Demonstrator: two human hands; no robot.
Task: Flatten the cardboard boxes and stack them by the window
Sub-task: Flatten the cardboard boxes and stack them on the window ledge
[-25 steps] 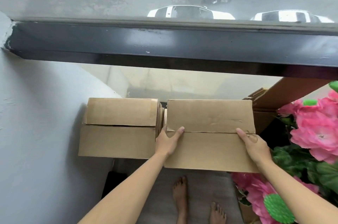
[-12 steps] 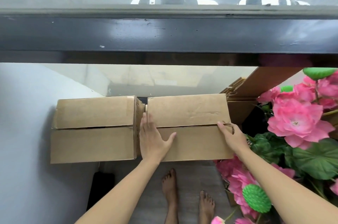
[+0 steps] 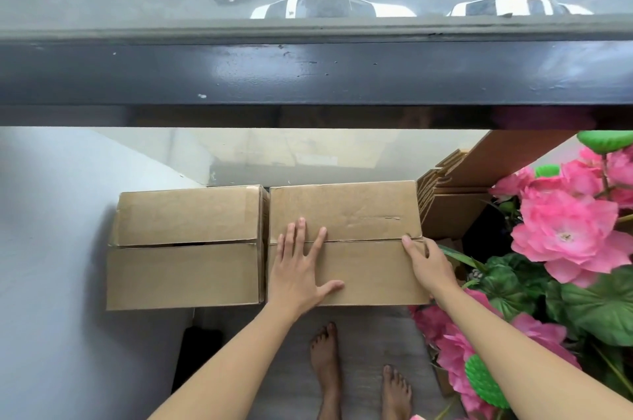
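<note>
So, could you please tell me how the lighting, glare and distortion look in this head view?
Head view: soft daylight from the window; a dull glare patch on the dark window frame; a faint reflection in the lower pane; a soft shadow left of the left box; wide-angle bending at the edges; the hands and the right box are sharp.

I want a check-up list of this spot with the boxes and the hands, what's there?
Surface: grey floor, bare feet standing on it.
Job's things: two unflattened boxes side by side, left box, right box; flattened cardboard leaning behind.
Clutter: pink flowers at right.
Hands: left hand flat on right box; right hand at its right edge, fingers hidden.
Cables: nothing seen.
Surroundings: window frame, street with cars outside.
</note>
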